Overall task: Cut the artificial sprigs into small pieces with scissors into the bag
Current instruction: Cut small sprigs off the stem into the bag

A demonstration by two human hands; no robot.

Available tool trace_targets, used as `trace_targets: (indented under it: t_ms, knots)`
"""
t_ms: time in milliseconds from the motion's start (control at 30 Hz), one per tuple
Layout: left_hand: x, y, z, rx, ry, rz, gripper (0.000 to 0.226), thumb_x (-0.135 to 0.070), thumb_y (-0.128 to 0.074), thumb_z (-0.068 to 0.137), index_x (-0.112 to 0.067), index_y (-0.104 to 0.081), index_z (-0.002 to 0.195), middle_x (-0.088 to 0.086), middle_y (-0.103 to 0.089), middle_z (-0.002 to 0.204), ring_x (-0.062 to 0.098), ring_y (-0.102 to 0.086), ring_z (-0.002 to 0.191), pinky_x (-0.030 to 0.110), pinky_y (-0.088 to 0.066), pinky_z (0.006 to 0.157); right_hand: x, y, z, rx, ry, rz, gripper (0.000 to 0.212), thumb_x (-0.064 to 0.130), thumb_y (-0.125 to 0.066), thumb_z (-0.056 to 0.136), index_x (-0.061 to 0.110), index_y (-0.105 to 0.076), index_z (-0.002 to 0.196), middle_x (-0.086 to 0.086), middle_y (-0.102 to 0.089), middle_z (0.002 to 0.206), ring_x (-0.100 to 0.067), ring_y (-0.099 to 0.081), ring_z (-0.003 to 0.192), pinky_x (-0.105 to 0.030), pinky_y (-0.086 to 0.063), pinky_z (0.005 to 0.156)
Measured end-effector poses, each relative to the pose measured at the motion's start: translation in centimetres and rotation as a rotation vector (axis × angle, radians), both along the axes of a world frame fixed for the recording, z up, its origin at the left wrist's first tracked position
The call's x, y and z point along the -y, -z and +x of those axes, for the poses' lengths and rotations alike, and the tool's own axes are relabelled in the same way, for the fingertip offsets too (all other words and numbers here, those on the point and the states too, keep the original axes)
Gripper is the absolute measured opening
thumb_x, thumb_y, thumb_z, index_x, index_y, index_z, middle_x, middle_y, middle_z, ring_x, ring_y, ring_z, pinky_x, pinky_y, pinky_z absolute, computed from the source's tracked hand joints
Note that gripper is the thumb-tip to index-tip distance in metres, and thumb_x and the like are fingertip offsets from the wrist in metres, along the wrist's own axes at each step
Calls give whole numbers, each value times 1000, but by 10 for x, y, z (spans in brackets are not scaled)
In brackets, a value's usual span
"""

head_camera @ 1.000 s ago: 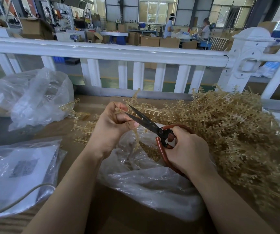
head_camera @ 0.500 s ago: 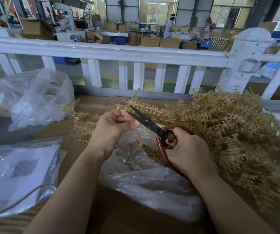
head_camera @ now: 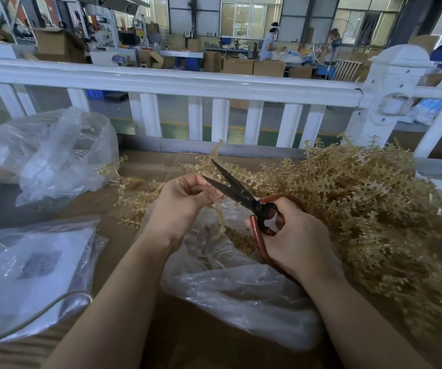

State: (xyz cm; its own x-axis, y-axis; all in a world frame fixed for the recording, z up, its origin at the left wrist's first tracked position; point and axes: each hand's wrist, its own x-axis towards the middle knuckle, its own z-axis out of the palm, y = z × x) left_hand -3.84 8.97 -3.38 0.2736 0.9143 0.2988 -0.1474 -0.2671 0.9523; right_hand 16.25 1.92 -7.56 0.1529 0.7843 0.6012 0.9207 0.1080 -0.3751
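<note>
Left hand pinches sprig over bag | right hand grips scissors, blades parted | risk: blade tip apparently near fingertips, nick; pieces missing bag

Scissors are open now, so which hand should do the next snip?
The right hand. It already grips the scissors by their red handles, blades open beside the sprig that the left hand pinches above the bag.
</note>
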Motion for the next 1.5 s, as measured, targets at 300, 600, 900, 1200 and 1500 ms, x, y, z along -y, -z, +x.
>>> trace_targets:
  t_ms: [300,600,900,1200,1500]
  knots:
    - [-6,5,-4,1,-116,-79,1,-9,-71,87,-8,-71,87,-3,-74,76,2,-62,67,12,-46,62,2,-8,-3,-2,100,167,37,64,-50,87,28,-42,80,14,-46,60,-12,-43,49,-19,-26,44]
    - [2,0,-1,-28,13,-33,25,6,-63,87,-15,-76,83,-3,-76,85,2,-67,76,11,-48,69,2,-7,-5,67,1,-32,41,74,-47,84,33,-49,87,14,-56,68,-8,-57,60,-30,-50,50]
    - [5,1,2,28,103,-136,35,5,-54,93,-19,-74,77,-8,-62,66,5,-51,64,24,-42,72,-3,-2,0,86,22,-70,41,75,-47,85,35,-40,83,18,-48,67,0,-50,58,-26,-44,45]
    - [14,-1,11,98,117,-200,44,2,-50,97,-19,-68,62,0,-56,65,8,-41,58,24,-33,57,-3,-1,0,43,36,-78,45,79,-44,84,35,-41,80,16,-52,62,-1,-53,54,-27,-50,45]
    - [17,-1,15,216,175,-291,22,-16,-62,81,-19,-70,61,-2,-62,63,14,-43,66,27,-32,65,-2,0,-2,50,75,-20,48,80,-39,82,35,-30,71,16,-45,56,-4,-46,48,-21,-31,42]
